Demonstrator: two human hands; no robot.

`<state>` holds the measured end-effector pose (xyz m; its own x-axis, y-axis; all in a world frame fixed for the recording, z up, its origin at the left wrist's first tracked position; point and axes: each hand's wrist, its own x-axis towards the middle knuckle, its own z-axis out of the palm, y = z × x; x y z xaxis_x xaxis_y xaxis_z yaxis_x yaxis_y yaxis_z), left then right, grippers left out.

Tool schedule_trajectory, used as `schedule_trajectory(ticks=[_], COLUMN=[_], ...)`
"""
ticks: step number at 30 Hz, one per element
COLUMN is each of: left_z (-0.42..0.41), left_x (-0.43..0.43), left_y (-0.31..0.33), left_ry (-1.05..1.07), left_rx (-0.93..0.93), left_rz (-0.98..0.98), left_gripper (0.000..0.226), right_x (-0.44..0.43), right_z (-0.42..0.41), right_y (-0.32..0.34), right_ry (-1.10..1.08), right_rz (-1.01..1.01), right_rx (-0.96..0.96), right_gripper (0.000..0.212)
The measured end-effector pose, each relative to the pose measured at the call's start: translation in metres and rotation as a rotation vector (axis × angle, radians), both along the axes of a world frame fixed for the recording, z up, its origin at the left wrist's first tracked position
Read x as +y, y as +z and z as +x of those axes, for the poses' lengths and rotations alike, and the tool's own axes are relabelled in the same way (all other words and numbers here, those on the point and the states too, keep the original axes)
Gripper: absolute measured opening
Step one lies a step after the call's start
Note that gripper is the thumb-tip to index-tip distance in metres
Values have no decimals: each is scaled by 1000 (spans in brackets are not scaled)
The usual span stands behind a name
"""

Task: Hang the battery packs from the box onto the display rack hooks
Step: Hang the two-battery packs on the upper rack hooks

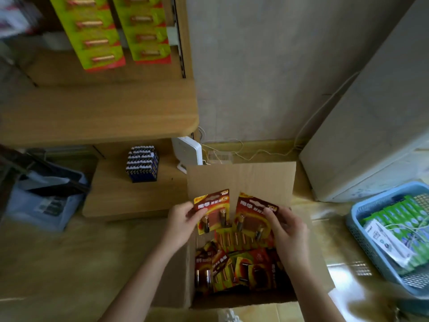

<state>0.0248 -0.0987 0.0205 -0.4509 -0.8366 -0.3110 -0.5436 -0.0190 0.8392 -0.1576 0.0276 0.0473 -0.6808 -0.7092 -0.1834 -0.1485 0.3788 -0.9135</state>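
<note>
An open cardboard box (241,180) stands on the floor, with several red battery packs (234,268) lying inside. My left hand (183,224) pinches one red battery pack (214,211) by its left edge above the box. Beside it, my right hand (286,228) grips a second red battery pack (251,217) by its upper right corner. Both packs are held upright, close together. At the top left, strips of green battery packs (97,33) hang on the display rack (183,38).
A wooden shelf (99,112) juts out at the left, with a block of blue batteries (142,163) on the lower board. A blue basket (362,231) of green packs sits at the right. A blue bin (46,201) stands at the left, a white cabinet (371,126) at the right.
</note>
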Motion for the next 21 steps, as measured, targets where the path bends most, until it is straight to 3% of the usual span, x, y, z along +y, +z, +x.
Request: schedule_trajectory(ticks=[5,11,16,21], left_z=[37,85,118,168], left_x=[6,5,4,-8], left_y=[150,318,426,507], left_ry=[291,538,655,757], left_rx=[226,331,416,458], left_rz=[89,68,-3,-76], left_gripper=[12,27,11,13], right_x=[-26,-54,-77,-108], right_z=[27,63,95,146], right_y=[149,319,420,496], right_ry=[136,302,376,415], right_rz=[-33,-109,-187,-244], right_rx=[-89,-113,-163,-206], right_gripper=[14,9,13,8])
